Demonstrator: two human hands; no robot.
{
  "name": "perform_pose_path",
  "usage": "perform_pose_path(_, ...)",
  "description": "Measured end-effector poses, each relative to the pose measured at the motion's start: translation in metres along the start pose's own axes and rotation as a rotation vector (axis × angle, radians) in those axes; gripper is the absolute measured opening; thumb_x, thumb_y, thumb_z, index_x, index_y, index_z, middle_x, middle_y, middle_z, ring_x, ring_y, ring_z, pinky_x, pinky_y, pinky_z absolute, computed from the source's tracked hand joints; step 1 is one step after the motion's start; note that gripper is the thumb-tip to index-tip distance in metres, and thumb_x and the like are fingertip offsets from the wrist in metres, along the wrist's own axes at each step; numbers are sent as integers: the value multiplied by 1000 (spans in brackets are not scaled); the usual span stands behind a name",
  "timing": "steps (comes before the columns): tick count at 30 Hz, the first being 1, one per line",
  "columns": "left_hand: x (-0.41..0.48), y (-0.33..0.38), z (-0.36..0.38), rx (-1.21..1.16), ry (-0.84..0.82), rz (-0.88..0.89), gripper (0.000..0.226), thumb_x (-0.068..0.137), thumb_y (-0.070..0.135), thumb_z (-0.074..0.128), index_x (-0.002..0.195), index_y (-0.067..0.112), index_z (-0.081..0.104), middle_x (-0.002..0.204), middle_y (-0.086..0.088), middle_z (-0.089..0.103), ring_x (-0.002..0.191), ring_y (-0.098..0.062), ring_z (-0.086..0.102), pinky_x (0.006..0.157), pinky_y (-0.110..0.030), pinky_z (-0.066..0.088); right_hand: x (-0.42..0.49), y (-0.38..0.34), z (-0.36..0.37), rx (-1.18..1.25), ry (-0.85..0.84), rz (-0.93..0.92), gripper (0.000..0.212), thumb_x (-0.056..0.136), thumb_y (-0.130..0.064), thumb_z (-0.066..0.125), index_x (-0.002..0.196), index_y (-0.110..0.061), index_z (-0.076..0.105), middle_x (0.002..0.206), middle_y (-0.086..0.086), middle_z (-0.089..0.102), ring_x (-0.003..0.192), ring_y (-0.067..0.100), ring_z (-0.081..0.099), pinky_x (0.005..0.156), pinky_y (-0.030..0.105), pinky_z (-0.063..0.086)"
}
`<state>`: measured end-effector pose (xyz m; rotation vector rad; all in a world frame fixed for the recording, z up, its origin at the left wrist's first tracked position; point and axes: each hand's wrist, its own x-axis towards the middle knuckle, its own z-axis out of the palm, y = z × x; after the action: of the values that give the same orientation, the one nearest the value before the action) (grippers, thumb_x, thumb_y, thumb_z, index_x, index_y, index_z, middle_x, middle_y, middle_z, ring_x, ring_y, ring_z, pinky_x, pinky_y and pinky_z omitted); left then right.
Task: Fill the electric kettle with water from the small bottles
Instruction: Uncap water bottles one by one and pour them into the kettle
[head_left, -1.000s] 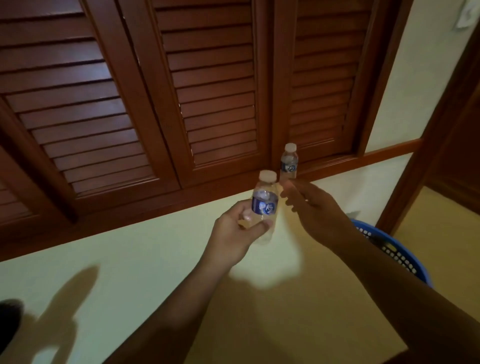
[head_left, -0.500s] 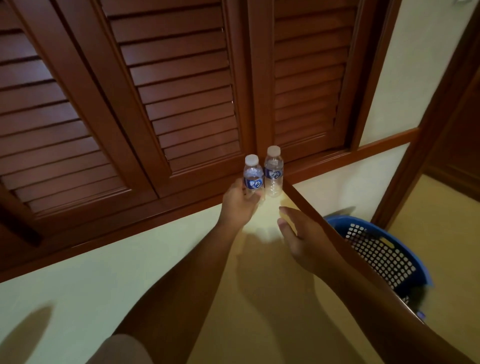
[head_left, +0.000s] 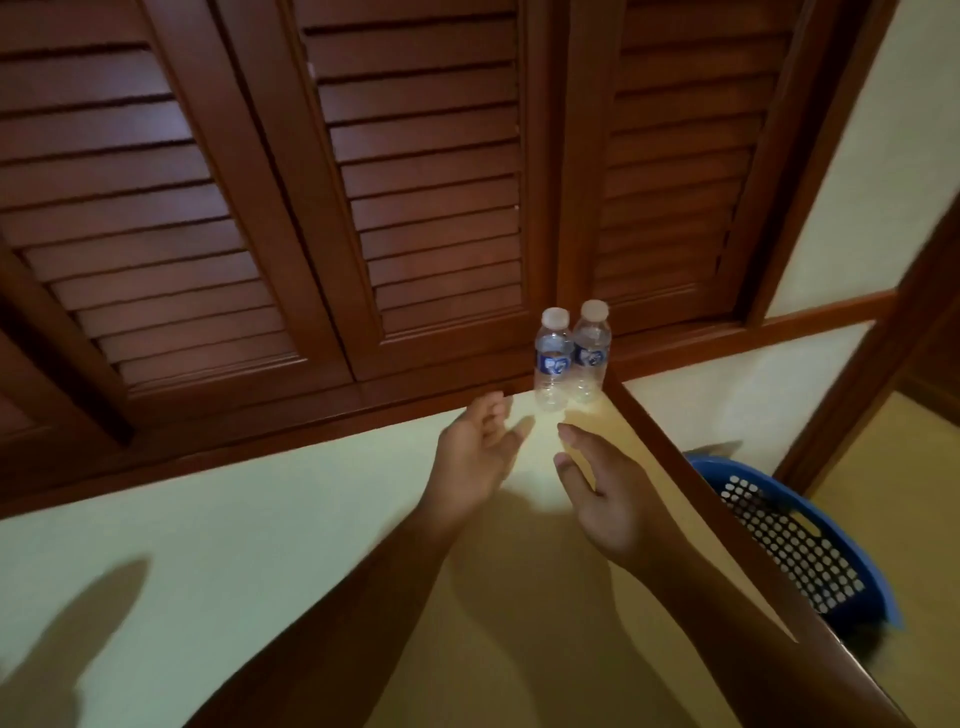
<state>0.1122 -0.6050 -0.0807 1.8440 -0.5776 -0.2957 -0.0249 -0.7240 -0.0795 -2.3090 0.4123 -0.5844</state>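
Note:
Two small clear water bottles with white caps and blue labels stand upright side by side at the far corner of a pale yellow counter (head_left: 260, 545): the left bottle (head_left: 552, 359) and the right bottle (head_left: 591, 352). They look empty. My left hand (head_left: 475, 457) hovers just in front of the left bottle, fingers loose, holding nothing. My right hand (head_left: 605, 488) is beside it, palm turned inward, fingers relaxed and empty. No kettle is in view.
Dark wooden louvred shutters (head_left: 415, 182) rise behind the counter. A wooden edge (head_left: 675, 457) bounds the counter on the right. Beyond it, lower down, sits a blue perforated plastic basket (head_left: 795, 545) near a wooden door frame (head_left: 883, 338).
My left hand set its bottle down beside the other one and let go, then drew back a little. My right hand stayed empty near the bottles.

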Motion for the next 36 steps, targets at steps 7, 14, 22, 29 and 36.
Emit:
perform_pose_path(7,-126,-3,-77,-27,187,57,40,104,13,62,123,48,61,118,28,73,115,4,67,102,-15,50,-37,-66,41,137,-136,-197,42,101,-25,54,143,-20,53,142,-7,57,133,3,48,111,12,30)
perform_pose_path(14,-280,-28,-152,-110,431,-53,43,102,-3,59,135,24,64,127,15,74,126,-5,65,108,-24,49,-137,-159,105,324,-413,-398,41,100,-31,52,140,-25,55,136,-19,57,128,-5,49,104,10,36)
perform_pose_path(22,-448,-32,-221,-42,817,-117,37,98,-6,62,120,22,73,115,4,79,116,-14,73,103,-33,56,-232,-253,153,520,-554,-530,30,97,-26,57,127,-25,64,114,-19,66,109,6,64,90,12,45)
perform_pose_path(29,-542,-36,-316,-13,1113,-58,20,91,23,69,109,29,76,106,-2,78,106,-21,76,95,-34,59,-307,-357,185,688,-589,-679,28,96,-24,60,121,-21,69,114,-15,69,106,3,66,87,11,47)
perform_pose_path(36,-570,-83,-469,224,1195,-152,24,98,17,70,121,24,67,113,10,73,106,-2,69,89,-19,56,-344,-472,262,615,-645,-727,33,100,-25,58,133,-25,60,124,-21,61,118,-4,56,94,7,40)
